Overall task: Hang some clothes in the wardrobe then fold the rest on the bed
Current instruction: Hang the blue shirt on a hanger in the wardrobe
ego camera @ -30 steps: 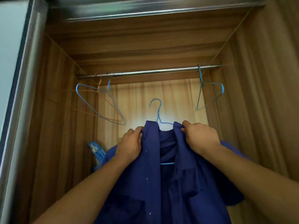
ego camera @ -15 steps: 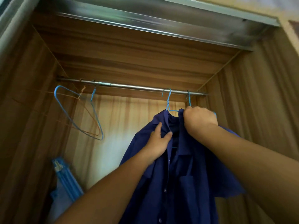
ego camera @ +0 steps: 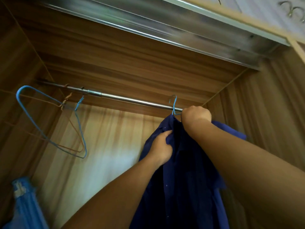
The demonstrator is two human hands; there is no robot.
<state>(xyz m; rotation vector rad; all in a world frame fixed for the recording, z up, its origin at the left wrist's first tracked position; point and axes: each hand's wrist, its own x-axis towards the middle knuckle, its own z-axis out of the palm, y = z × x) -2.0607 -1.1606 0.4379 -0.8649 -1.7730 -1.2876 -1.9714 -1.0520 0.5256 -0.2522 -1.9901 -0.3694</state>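
The wooden wardrobe (ego camera: 272,113) fills the view, its side walls and ceiling panel framing a metal rail (ego camera: 132,100) that runs across the upper interior. Everything below is placed against that rail. A navy blue shirt (ego camera: 181,187) hangs under the rail's right end, draped on a blue wire hanger (ego camera: 173,104) whose hook sits over the rail just left of the right hand. The right hand (ego camera: 196,115) is clenched into a fist at the shirt's collar, touching or nearly touching the rail from below; whether it grips the cloth, the hanger neck or both cannot be told. The left hand (ego camera: 160,148) is lower, below the rail, its fingers pinched shut on the shirt's front edge near the collar. Under the rail's left part hang empty wire hangers (ego camera: 51,123), one blue and one brownish, tilted together. Far below the rail, at the lower left corner, lies a blurred blue object (ego camera: 24,207).
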